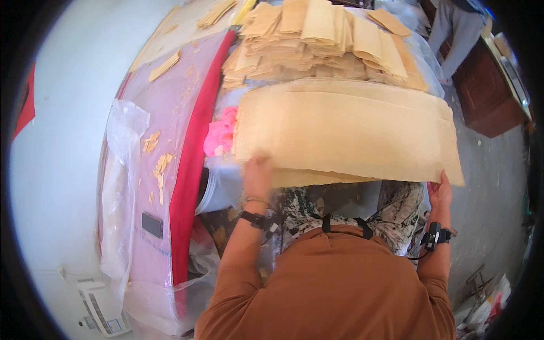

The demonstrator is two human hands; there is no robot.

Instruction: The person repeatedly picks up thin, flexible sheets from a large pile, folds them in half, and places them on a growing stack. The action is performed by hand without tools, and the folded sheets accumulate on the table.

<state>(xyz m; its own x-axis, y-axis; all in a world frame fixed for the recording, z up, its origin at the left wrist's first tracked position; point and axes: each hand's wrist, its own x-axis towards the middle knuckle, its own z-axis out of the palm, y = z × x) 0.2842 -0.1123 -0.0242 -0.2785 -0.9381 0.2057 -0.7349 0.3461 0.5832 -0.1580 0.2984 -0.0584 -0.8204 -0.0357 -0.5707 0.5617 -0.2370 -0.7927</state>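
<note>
A stack of wide, thin tan sheets (346, 127) with rough edges lies before me. Its near side overhangs my lap, and the top layer's near edge stands slightly apart from a lower sheet (306, 177). My right hand (440, 191) pinches the stack's near right corner, thumb on top and fingers partly hidden under it. At the near left corner, my left hand (257, 176) touches the edge; motion blurs its fingers, so its grip is unclear. Left of the stack sits a crumpled pink cloth (221, 134).
Folded tan sheets (323, 29) are heaped behind the stack. On the left, a plastic-covered surface with a red edge (193, 148) bears a phone (151, 225), tan scraps (162, 170) and clear plastic film (121, 170). A person's legs (457, 34) and a brown cabinet (488, 91) are at the far right.
</note>
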